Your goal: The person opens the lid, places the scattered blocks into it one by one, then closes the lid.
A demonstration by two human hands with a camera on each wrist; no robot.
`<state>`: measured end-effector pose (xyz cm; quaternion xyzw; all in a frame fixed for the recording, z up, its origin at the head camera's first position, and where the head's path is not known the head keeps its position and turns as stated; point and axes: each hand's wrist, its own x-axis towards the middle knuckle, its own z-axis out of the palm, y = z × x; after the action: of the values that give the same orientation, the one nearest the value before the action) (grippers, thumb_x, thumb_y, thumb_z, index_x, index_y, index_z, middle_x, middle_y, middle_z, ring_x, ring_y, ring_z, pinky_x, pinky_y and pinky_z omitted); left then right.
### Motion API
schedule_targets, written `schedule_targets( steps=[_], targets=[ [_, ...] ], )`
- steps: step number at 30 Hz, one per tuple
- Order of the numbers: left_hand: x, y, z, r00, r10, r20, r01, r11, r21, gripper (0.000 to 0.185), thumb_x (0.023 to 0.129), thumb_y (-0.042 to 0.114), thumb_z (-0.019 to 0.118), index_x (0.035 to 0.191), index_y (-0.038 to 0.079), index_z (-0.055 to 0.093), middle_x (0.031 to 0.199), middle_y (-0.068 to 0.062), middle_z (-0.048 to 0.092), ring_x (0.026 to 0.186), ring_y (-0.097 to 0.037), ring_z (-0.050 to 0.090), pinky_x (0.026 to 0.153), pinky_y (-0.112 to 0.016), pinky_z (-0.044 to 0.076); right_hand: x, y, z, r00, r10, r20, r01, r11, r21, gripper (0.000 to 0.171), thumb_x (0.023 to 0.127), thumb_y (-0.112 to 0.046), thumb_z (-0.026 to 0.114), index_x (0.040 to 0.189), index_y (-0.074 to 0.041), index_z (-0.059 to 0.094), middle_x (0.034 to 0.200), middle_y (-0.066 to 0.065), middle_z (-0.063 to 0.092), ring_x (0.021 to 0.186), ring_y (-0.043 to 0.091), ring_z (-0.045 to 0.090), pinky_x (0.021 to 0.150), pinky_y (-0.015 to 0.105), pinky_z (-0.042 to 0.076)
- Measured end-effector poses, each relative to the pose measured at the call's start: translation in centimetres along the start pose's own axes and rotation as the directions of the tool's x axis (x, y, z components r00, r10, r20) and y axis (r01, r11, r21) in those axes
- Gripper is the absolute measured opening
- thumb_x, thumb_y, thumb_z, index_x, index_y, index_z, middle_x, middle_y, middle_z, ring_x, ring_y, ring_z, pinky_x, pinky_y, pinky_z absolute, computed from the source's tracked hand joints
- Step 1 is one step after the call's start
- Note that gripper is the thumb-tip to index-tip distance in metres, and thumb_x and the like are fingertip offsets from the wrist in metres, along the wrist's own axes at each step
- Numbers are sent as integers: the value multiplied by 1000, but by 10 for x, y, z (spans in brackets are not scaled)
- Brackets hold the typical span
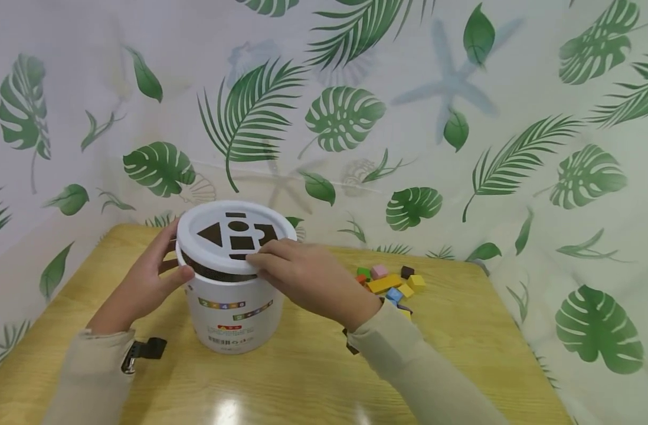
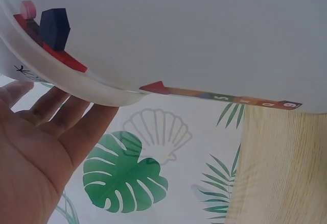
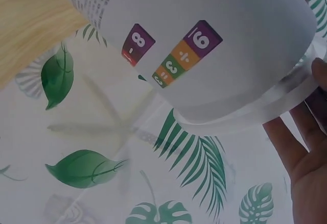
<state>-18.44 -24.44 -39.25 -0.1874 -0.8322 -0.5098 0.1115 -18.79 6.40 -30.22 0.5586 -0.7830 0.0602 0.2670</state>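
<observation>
you're sitting at a light wood table [image 1: 313,378] | white curtain with green leaf print [image 1: 356,118] is hanging behind and on both sides | overhead light is glaring off tabletop

White bucket [image 1: 234,319], white lid [image 1: 234,236], green-leaf backdrop [image 1: 462,118]
</observation>
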Motion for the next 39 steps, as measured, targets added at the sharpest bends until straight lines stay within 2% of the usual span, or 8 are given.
schedule_targets(
  steps=[5,12,19,23,26,29,32,39],
  targets=[
    [-2,2,0,1000,14,2,-14,1000,5,83,99,40,70,166,32,21,165,-11,30,142,-44,38,106,-71,39,-10,5,-2,990,68,-127,-46,984,173,25,97,-8,73,122,-7,70,117,5,69,103,17,69,91,26,56],
    [-2,5,1,1000,3,11,-3,1000,12,85,100,31,69,167,26,17,165,-16,29,142,-46,38,105,-72,39,-41,18,-1,956,188,-224,-124,955,270,31,94,-8,76,125,-5,69,115,7,69,100,17,67,85,28,57],
    [-2,4,2,1000,-8,15,8,1000,23,84,99,29,69,166,26,19,164,-17,30,141,-47,39,104,-72,40,-83,35,6,881,402,-248,-250,842,477,32,90,9,74,120,0,70,112,11,72,101,24,71,85,37,61],
    [-2,4,2,1000,-16,11,15,1000,27,84,100,29,69,166,27,19,165,-16,30,141,-46,39,105,-72,41,-109,43,8,803,558,-208,-360,733,577,30,92,11,70,119,-1,70,111,12,71,102,24,72,84,35,61],
    [-2,3,2,1000,-17,7,17,1000,22,83,100,29,69,166,27,19,164,-16,30,141,-46,39,105,-71,41,-131,49,7,713,688,-134,-446,592,671,24,97,6,66,120,-1,69,113,12,70,100,19,72,81,35,62],
    [-2,2,3,1000,-9,1,9,1000,14,83,100,29,69,166,26,20,163,-17,32,140,-45,40,104,-71,41,-154,55,6,620,781,-79,-507,475,720,21,100,0,64,121,1,68,113,11,71,95,13,71,79,32,62],
    [-3,1,4,1000,1,-6,-1,1000,8,82,100,28,70,166,25,21,161,-18,34,138,-45,41,104,-71,41,-176,63,3,544,837,-57,-556,410,723,22,102,-5,63,123,2,68,112,3,72,97,7,70,81,25,60],
    [-3,4,4,1000,3,0,-3,1000,5,82,100,24,69,166,25,20,161,-18,34,139,-45,41,103,-72,41,-228,78,-7,409,912,-21,-540,261,800,34,105,-12,60,130,11,60,113,-9,72,102,5,70,86,25,59]
  ],
)
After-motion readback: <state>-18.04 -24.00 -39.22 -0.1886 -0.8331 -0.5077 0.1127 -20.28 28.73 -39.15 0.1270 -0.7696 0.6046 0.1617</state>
